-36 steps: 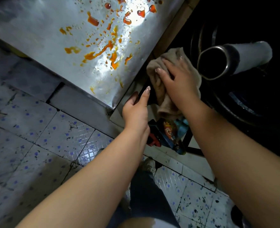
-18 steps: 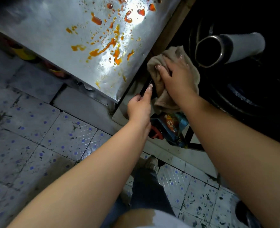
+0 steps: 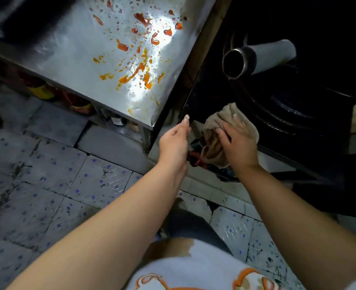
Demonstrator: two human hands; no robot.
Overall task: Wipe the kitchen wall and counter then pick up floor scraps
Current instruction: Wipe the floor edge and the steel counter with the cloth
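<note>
Step in hand: the person is wiping a dark, upright surface just right of the steel counter (image 3: pixel 72 51), so this looks like the wall-wiping part of the job, with the counter and floor not yet done.
Right hand: the right hand (image 3: pixel 236 141) is pressing flat on the cloth (image 3: pixel 216 126), fingers spread over the wad rather than bunched round it; the picture is smeared here, so the thumb's hold is hard to read.
Left hand: the left hand (image 3: pixel 174 143) is hanging loose just off the counter's near corner, fingers relaxed and holding nothing, forefinger pointing up toward the dark edge.
Cloth: it is sitting below and right of the counter's near corner, part of it drooping under the palm over some colourful packets (image 3: pixel 195 159).
Counter: orange-red sauce (image 3: pixel 139 72) is lying spattered across the steel top, untouched by the cloth.
Pipe: a metal pipe (image 3: pixel 254 57) is sticking out well to the right of the counter, above the cloth.
Floor: the tiled floor (image 3: pixel 53 185) below the counter is looking grimy.
Next move: probably carrying the cloth left and up onto the counter, which is calling for firm, overlapping strokes through the sauce without dragging it over the edge.
</note>
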